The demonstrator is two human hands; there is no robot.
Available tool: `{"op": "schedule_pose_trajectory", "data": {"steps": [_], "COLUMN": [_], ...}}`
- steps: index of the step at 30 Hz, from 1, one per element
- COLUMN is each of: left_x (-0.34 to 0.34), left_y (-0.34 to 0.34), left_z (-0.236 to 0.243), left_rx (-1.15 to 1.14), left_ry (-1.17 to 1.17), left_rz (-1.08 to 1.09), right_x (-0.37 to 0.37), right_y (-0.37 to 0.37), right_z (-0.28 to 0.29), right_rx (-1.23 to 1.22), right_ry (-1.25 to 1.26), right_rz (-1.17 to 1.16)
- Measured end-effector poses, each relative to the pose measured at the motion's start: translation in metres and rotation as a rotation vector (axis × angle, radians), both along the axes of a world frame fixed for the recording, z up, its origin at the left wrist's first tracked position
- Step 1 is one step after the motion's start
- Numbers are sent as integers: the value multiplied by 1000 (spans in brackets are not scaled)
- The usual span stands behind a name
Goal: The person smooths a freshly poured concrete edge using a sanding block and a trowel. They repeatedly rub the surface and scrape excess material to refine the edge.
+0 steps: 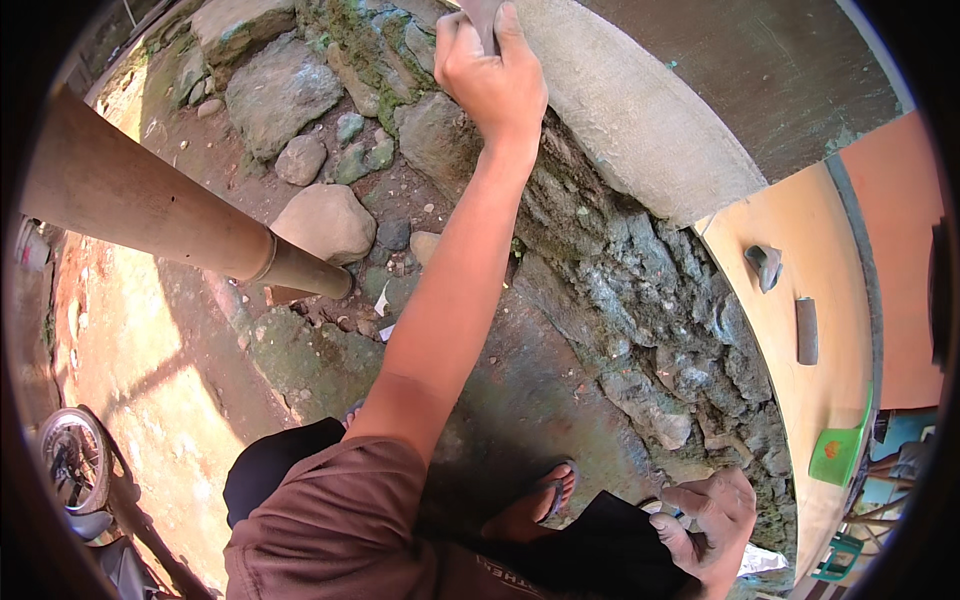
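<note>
My left arm reaches up to the top edge, where my left hand (490,85) is closed around a flat grey-brown piece (483,18). The top edge cuts that piece off, so its kind does not show. Just right of this hand runs a pale, rough ledge (640,120). Low on the right, my right hand (718,522) is dusty, with thumb and fingers bent and apart. I see nothing held in it. A small, pale, rounded thing shows beside its fingertips, too unclear to name. Black cloth lies to its left.
A thick brown pole (150,200) slants in from the left. Rocks (325,222) and a rough stone wall (660,330) border the ground. A yellowish surface (765,220) bears a grey cylinder (806,330) and a crumpled grey piece (764,267). A motorcycle wheel (75,460) stands lower left.
</note>
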State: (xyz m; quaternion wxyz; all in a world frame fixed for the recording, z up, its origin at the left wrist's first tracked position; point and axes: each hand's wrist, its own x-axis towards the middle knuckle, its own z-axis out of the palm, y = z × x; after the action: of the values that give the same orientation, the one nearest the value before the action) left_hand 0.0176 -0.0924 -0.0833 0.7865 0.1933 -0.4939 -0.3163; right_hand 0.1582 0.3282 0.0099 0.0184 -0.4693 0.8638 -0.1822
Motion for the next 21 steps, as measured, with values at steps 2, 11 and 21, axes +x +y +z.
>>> {"op": "schedule_pose_trajectory", "data": {"steps": [2,11,21], "left_x": [-1,2,1], "left_y": [0,22,35], "left_z": [8,-14,-13], "left_rx": [8,92,180], "left_ry": [-13,-102,-52], "left_rz": [15,11,12], "right_x": [0,3,0], "right_y": [2,-1,4], "right_z": [1,5,1], "right_rx": [23,34,57], "right_ry": [-16,36,64], "right_rz": [13,14,-55]}}
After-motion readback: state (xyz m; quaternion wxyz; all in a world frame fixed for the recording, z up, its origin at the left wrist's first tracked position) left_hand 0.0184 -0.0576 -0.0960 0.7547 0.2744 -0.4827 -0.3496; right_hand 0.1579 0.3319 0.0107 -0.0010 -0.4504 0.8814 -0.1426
